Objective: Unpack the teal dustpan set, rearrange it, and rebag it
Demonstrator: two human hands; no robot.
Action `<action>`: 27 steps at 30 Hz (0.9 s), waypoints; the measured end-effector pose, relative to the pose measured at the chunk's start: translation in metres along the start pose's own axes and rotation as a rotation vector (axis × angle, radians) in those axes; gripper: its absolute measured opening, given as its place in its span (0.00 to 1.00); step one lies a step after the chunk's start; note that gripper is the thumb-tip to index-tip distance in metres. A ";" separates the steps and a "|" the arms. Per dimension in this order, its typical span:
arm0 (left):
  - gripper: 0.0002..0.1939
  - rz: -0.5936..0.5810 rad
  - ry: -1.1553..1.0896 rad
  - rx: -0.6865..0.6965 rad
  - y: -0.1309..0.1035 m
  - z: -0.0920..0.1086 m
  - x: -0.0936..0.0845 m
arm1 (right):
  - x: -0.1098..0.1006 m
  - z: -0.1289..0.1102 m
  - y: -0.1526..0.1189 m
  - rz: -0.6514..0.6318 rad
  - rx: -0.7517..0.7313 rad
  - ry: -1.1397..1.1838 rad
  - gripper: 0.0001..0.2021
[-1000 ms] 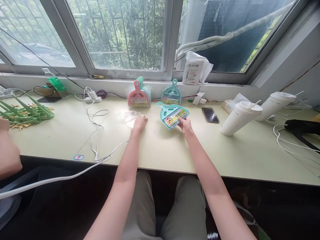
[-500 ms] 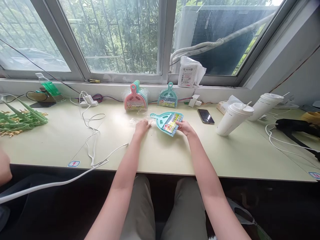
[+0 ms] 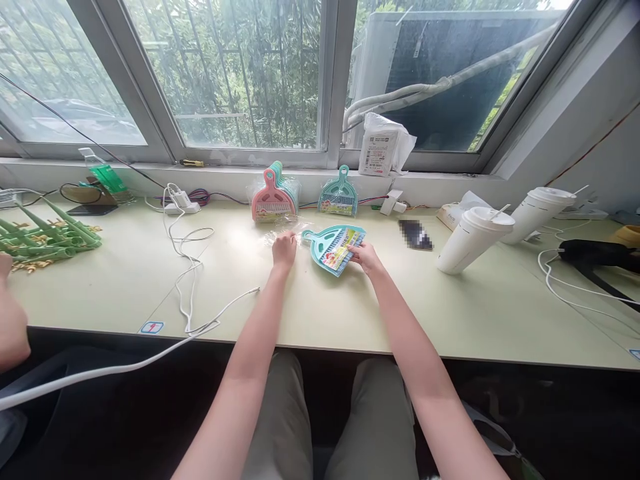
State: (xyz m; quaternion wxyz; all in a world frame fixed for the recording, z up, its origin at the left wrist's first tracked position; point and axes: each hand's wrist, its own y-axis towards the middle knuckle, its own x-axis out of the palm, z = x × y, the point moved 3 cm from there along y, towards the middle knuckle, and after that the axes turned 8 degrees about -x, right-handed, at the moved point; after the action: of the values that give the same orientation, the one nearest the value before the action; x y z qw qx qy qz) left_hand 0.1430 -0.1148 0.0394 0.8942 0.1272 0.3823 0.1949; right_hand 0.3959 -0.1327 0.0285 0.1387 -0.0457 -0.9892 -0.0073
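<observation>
You have drawn the teal dustpan set (image 3: 334,245) slightly leftward; your right hand (image 3: 367,257) pinches its brush end, your left hand (image 3: 284,250) presses fingers on one clear bag (image 3: 280,233). Two more dustpan packs (image 3: 273,197) lean at the bench's (image 3: 125,280) far edge, two white cups (image 3: 475,239) toward its right end.

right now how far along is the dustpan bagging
Early. Already bagged: the stack with the pink dustpan set in front, leaning at the sill. In hand: the right hand holds a teal dustpan set, and the left hand rests on a clear plastic bag. Another teal set waits.
</observation>
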 end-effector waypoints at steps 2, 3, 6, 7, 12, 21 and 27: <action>0.13 -0.026 -0.048 0.042 -0.003 0.006 0.002 | 0.010 0.001 -0.005 -0.075 0.028 -0.017 0.07; 0.13 -0.047 -0.065 0.064 -0.004 0.008 0.004 | 0.015 0.001 -0.007 -0.099 0.037 -0.023 0.07; 0.12 -0.091 -0.117 0.124 -0.007 0.013 0.006 | 0.021 0.000 -0.011 -0.099 0.032 -0.016 0.08; 0.12 -0.090 -0.152 0.135 -0.007 0.014 0.005 | 0.021 0.001 -0.011 -0.083 0.025 -0.001 0.07; 0.09 -0.049 -0.341 0.137 -0.007 0.018 0.000 | 0.011 0.009 -0.006 0.128 0.019 0.127 0.06; 0.07 -0.095 -0.455 0.195 -0.013 0.036 0.004 | 0.020 0.012 -0.006 -0.021 0.001 0.145 0.07; 0.39 0.176 -0.652 -0.084 -0.014 0.037 -0.011 | 0.026 -0.003 -0.013 0.045 -0.122 0.239 0.09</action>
State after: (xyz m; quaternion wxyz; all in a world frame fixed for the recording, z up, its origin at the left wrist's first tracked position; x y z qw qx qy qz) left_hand 0.1664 -0.1356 0.0661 0.9536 0.1785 0.0554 0.2360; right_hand 0.3708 -0.1431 0.0382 0.2528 -0.0753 -0.9621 -0.0698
